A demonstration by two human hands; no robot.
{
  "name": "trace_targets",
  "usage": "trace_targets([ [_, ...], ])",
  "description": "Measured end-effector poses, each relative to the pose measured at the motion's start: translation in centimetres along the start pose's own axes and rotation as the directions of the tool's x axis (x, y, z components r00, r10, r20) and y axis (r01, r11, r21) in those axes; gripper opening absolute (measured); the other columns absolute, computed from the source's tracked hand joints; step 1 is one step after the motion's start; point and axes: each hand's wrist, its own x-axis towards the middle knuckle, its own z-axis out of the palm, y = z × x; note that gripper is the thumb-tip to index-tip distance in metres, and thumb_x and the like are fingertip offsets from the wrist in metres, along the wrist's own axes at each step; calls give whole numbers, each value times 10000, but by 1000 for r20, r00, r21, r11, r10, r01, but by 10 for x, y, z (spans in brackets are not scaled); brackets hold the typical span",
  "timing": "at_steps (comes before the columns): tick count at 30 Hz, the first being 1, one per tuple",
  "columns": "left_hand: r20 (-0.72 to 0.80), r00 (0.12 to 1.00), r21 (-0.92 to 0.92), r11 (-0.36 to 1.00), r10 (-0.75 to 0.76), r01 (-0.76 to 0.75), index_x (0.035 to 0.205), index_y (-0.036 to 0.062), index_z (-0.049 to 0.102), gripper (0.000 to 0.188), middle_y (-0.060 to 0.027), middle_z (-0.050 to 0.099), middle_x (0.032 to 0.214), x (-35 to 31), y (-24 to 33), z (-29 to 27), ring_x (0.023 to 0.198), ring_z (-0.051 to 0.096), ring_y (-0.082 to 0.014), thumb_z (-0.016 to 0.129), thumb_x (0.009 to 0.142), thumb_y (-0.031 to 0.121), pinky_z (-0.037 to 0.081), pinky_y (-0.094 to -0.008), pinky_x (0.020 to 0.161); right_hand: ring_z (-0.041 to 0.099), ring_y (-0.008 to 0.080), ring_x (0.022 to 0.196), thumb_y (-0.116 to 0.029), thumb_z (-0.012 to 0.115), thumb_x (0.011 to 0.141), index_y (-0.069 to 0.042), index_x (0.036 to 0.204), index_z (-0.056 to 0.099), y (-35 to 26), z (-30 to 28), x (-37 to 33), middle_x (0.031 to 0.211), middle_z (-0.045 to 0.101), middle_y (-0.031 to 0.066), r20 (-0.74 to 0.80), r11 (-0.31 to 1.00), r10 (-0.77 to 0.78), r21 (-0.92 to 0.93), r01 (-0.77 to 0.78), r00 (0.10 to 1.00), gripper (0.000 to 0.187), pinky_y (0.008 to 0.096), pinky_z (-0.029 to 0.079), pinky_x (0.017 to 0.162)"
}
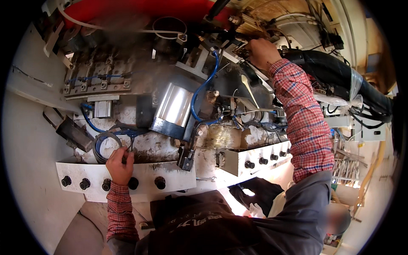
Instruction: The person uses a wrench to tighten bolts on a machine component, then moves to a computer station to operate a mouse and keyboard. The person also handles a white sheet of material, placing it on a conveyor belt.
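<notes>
My left hand (120, 165) is closed in a pinch above the left white panel (148, 175), beside a coil of blue and black cables (102, 144). A thin, dark, rod-like piece (131, 144) rises from its fingertips; whether it is a tool or a cable end I cannot tell. My right arm reaches far forward, and my right hand (262, 53) is curled against metal parts at the top of the machine. What its fingers grip is hidden. Between the hands stands a shiny metal cylinder (173, 106) with a blue air hose (212, 80) curving past it.
Black knobs line the left panel and the right panel (263, 160). A wrench (205, 179) lies between them. Clamp blocks (100, 78) sit at the upper left. A thick black hose (335, 68) passes beside my right arm. A person (338, 219) shows at the lower right.
</notes>
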Motion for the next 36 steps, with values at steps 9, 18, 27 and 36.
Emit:
trace_targets([
  [9, -6, 1000, 26, 1000, 12, -12, 952, -2, 673, 195, -116, 627, 715, 0, 0, 4, 659, 626, -315, 720, 813, 126, 488, -392, 610, 682, 391, 975, -153, 628, 843, -74, 1033, 757, 31, 2, -34, 1009, 721, 205, -27, 937, 162, 319, -145, 986, 243, 458, 541, 879],
  [18, -2, 998, 63, 996, -62, 62, 952, -4, 677, 190, -144, 641, 743, -4, -9, 10, 677, 635, -326, 683, 861, 162, 492, -398, 629, 603, 348, 646, -97, 610, 895, 26, 903, 649, 42, -20, -160, 739, 594, 226, -212, 759, 245, 649, -51, 946, 129, 392, 467, 634],
  [27, 59, 990, 133, 984, -126, 117, 1009, 15, 680, 242, -120, 688, 764, -5, -8, 11, 680, 642, -213, 636, 939, 242, 491, -332, 650, 438, 24, 538, -119, 590, 985, 6, 918, 669, 28, 47, -335, 627, 515, -40, 302, 128, 210, 934, -332, 930, 162, 213, 338, 483],
  [36, 128, 982, 304, 948, -141, 97, 1007, 56, 698, 316, -135, 727, 808, 0, -5, 14, 724, 695, -293, 642, 923, 355, 517, -372, 681, 610, 145, 575, -115, 588, 924, 1, 853, 666, 43, 217, -334, 633, 614, 74, 502, 252, 76, 826, -504, 862, 156, 298, 457, 531],
])
